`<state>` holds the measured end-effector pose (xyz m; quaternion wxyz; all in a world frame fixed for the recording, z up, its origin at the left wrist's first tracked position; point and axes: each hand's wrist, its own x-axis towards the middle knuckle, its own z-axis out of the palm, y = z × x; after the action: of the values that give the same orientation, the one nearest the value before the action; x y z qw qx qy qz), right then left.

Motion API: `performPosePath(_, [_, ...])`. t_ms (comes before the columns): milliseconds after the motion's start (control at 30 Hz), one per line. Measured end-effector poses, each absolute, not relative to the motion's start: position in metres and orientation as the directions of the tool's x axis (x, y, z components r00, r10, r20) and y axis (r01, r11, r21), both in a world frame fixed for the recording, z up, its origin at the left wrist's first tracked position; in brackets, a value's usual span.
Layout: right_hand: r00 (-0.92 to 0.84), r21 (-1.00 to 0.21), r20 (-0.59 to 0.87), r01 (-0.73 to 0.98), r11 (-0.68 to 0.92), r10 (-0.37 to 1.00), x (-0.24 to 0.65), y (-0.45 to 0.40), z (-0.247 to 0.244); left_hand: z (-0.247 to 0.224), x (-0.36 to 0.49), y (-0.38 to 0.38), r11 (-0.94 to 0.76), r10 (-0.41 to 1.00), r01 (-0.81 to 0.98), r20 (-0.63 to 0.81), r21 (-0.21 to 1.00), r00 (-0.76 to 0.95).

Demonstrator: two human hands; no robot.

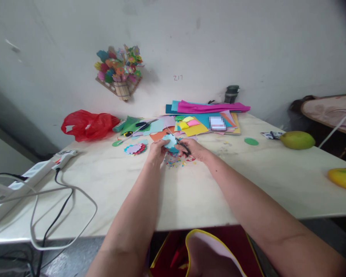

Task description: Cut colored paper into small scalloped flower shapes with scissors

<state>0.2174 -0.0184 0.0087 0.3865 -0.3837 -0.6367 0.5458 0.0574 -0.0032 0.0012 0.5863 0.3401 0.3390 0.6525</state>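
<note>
Near the middle of the table, my left hand (158, 150) pinches a light blue paper piece (170, 142) with a scalloped edge. My right hand (192, 149) is closed round the dark handles of a pair of scissors (184, 147), whose blades point up and left beside the blue paper. Small coloured paper scraps (177, 162) lie under both hands. Left of my left hand rests a stack of scalloped paper pieces (135, 149), pink on top with red and blue edges below.
Coloured sheets (197, 129) and a second pair of scissors (144, 124) lie behind the hands. A red plastic bag (88, 125) and a power strip (36, 173) with cables are at left. A green disc (251, 141) and a greenish-yellow fruit (297, 140) sit at right.
</note>
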Motion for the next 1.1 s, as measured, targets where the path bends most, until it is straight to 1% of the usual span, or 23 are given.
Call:
performPosePath(233, [-0.373, -0.990, 0.056, 0.102, 0.100, 0.926, 0.217, -0.018, 0.009, -0.001, 0.055, -0.003, -0.113, 0.994, -0.510, 0.097, 0.853, -0.058])
performPosePath(433, [-0.335, -0.992, 0.073, 0.069, 0.102, 0.940, 0.215, -0.017, 0.011, -0.001, 0.054, -0.004, -0.104, 0.994, -0.507, 0.098, 0.856, -0.038])
performPosePath(600, [-0.293, -0.989, 0.119, 0.050, 0.140, 0.949, 0.222, -0.013, 0.012, 0.000, 0.052, -0.006, -0.071, 0.993, -0.502, 0.109, 0.862, 0.046])
performPosePath(733, [-0.241, -0.986, 0.168, -0.051, 0.160, 0.956, 0.230, -0.007, 0.010, -0.002, 0.050, -0.006, -0.033, 0.986, -0.481, 0.107, 0.876, 0.127])
performPosePath(833, [-0.200, -0.981, 0.174, -0.123, 0.152, 0.964, 0.232, -0.005, 0.010, -0.003, 0.049, -0.007, -0.005, 0.981, -0.449, 0.092, 0.893, 0.173])
performPosePath(933, [-0.195, -0.975, 0.188, -0.151, 0.160, 0.963, 0.230, -0.006, 0.012, -0.003, 0.049, -0.009, 0.015, 0.973, -0.425, 0.084, 0.905, 0.214])
performPosePath(1100, [-0.210, -0.969, 0.209, -0.178, 0.173, 0.955, 0.227, -0.008, 0.014, 0.000, 0.052, -0.011, 0.028, 0.969, -0.377, 0.067, 0.926, 0.236])
